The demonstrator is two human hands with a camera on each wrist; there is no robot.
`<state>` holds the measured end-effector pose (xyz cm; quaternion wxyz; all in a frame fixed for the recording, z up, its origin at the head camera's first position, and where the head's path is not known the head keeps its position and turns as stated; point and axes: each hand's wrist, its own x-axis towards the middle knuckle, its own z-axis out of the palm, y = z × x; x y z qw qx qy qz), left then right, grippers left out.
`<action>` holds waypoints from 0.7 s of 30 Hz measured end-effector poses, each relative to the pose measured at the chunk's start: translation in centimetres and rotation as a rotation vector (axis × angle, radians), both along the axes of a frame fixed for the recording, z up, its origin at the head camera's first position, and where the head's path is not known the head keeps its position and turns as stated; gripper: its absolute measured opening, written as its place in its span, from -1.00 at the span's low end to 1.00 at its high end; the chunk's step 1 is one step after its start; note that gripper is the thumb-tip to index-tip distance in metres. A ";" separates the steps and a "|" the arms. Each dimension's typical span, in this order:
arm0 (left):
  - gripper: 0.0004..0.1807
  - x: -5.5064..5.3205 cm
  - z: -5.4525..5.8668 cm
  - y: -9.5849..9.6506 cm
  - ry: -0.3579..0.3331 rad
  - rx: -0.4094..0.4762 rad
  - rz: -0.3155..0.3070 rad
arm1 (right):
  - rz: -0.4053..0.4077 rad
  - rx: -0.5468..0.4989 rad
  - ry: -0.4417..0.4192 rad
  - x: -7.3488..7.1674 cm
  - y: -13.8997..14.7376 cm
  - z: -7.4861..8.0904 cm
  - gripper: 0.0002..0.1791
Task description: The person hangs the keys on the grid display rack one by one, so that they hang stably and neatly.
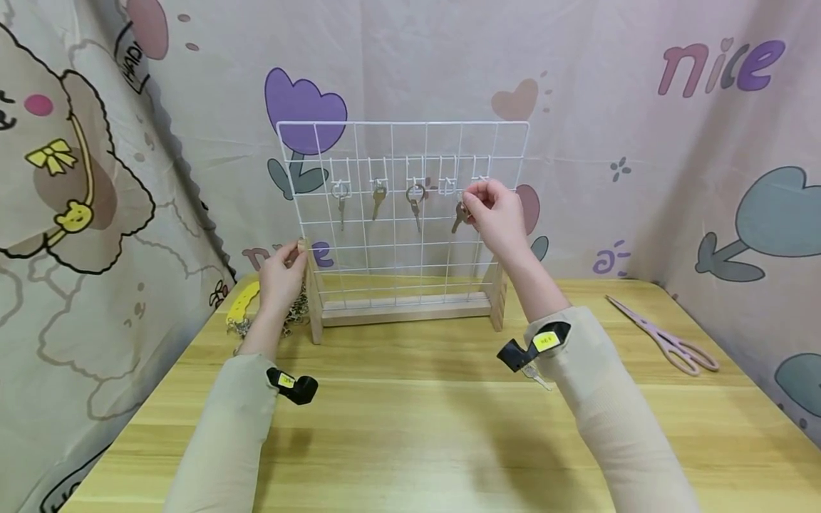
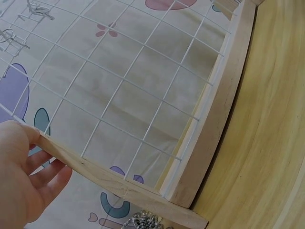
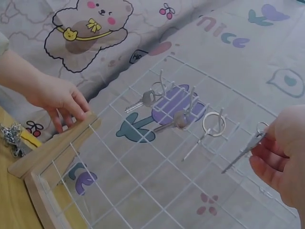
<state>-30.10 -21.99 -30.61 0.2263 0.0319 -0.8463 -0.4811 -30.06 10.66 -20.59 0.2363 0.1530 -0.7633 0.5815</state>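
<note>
A white wire grid rack (image 1: 404, 313) with a wooden base and side posts stands upright on the table. My left hand (image 1: 281, 278) grips the top of its left wooden post (image 2: 90, 169), thumb and fingers on either side. In my right hand (image 1: 497, 217), thumb and fingers pinch a key (image 3: 243, 152) with a small ring, in front of the grid near the right-hand hooks. Three keys hang from hooks to its left: one on the leftmost hook (image 1: 342, 214), a brass-toned key (image 1: 379, 203) beside it, and a key on a large ring (image 1: 415, 192).
Pink scissors (image 1: 663, 336) lie at the right of the table. Another key (image 1: 536, 377) shows partly below the right wrist camera. Behind the left post are a yellow item (image 1: 242, 303) and a heap of metal chains (image 3: 14, 138). A printed curtain hangs close behind.
</note>
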 end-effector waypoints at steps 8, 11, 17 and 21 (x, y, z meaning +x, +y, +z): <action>-0.50 0.0 0.1 0.1 -0.010 0.005 0.007 | -0.099 -0.037 0.047 -0.6 -1.3 0.6 -0.87; -0.51 0.1 0.2 0.2 -0.007 0.005 0.008 | -0.142 -0.022 0.066 -0.9 -1.5 0.7 -0.86; -0.51 0.0 0.2 0.2 -0.016 0.015 0.007 | -0.166 0.013 0.065 -1.2 -1.7 0.8 -0.85; -0.51 0.0 0.1 0.2 -0.016 0.013 0.008 | -0.145 0.023 0.040 -1.5 -1.8 0.7 -0.86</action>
